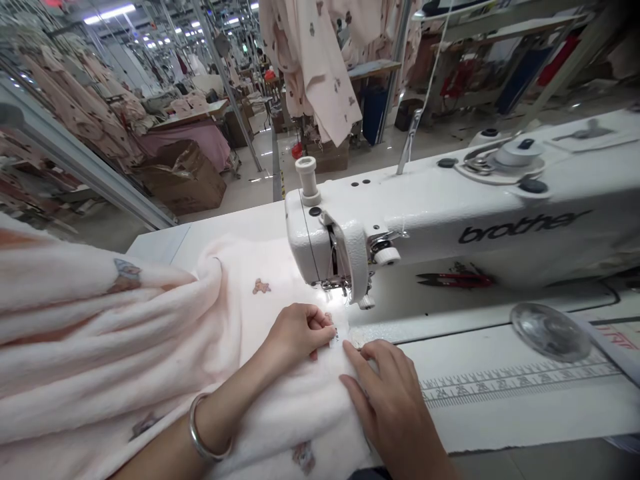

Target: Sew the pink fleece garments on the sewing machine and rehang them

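Observation:
A pale pink plush fabric (280,267) printed with small animals lies across the machine bed and bunches up in folds at the left. My left hand (300,330), with a metal bangle on its wrist, pinches thumb and finger together at a small white label (335,339) with dark print, close to the fabric's right edge. My right hand (393,383) rests at that edge, thumb and index finger apart, the index fingertip touching the cloth beside the label. Just beyond both hands is the lit needle area of a white sewing machine (320,233).
Red-handled thread snips (455,279) lie under the machine arm. A clear round dish (547,331) sits at the right near a printed ruler strip (480,387). Behind the table stand a cardboard box (183,177) and hanging pink garments (320,73).

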A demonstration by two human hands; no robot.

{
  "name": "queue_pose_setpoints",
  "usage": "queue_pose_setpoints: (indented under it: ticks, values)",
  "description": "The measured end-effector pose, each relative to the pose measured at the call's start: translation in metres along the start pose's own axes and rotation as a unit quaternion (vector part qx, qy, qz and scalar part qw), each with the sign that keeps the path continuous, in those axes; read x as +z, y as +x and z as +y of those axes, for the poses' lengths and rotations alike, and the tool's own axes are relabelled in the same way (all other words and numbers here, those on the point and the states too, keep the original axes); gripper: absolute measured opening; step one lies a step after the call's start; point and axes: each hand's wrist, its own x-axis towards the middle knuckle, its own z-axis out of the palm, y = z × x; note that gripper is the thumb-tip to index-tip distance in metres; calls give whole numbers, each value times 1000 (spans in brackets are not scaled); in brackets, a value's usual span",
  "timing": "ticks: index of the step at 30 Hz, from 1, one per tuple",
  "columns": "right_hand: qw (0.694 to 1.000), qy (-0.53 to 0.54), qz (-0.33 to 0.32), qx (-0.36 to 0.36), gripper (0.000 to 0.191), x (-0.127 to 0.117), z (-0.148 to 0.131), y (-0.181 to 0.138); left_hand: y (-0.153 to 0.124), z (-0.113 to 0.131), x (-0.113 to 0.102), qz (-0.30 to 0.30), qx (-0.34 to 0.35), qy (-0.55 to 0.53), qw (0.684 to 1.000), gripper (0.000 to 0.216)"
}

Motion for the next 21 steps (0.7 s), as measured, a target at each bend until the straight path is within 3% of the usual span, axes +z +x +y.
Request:
queue_pose_setpoints:
  ticks: [5, 8, 10, 12, 16, 18, 21]
  values:
    - [1000, 4, -1, 3, 28, 0, 0, 1, 0, 0, 1, 14, -1, 20, 1000, 18]
    - [1000, -1, 5, -2, 27, 0, -1, 1, -21, 5, -7, 59, 56, 131, 988, 21]
    - [1000, -3, 15, -8, 26, 0, -1, 1, -43, 7, -15, 70, 133, 254, 955, 29]
    - [1000, -4, 19, -11, 26, 0, -2, 2, -64, 2, -19, 44, 219, 353, 908, 34]
    - [999, -9, 32, -16, 27, 0, -2, 3, -74, -23, -11, 30, 386, 441, 810, 52]
    - [999, -10, 36, -19, 27, 0, -2, 3, -66, -33, -7, 35, 426, 445, 787, 58]
    - [999, -14, 34, -23, 26, 0, -2, 3, -56, -38, -6, 7, 427, 465, 775, 61]
